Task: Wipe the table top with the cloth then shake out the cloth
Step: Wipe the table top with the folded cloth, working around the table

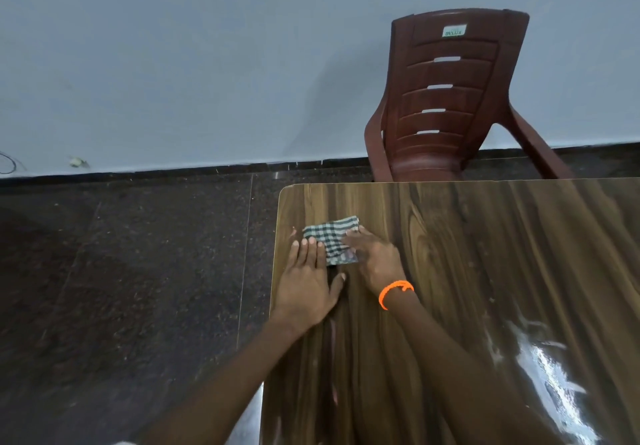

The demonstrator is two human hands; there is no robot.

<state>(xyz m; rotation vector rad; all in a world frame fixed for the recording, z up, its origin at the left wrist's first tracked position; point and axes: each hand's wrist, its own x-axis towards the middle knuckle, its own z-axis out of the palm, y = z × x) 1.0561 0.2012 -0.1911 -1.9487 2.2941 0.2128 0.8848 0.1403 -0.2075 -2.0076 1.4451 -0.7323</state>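
A folded green-and-white checked cloth [331, 236] lies flat on the glossy wood-grain table top [485, 271], close to its far left corner. My left hand [308, 278] lies flat on the table with straight fingers, the fingertips touching the cloth's left edge. My right hand [372, 257], with an orange band at the wrist, presses flat on the cloth's right side and covers part of it. Neither hand grips the cloth.
A dark red plastic chair [446, 98] stands behind the table's far edge, against a pale blue wall. Dark speckled floor [121, 288] lies to the left of the table. The table's left edge runs just beside my left hand.
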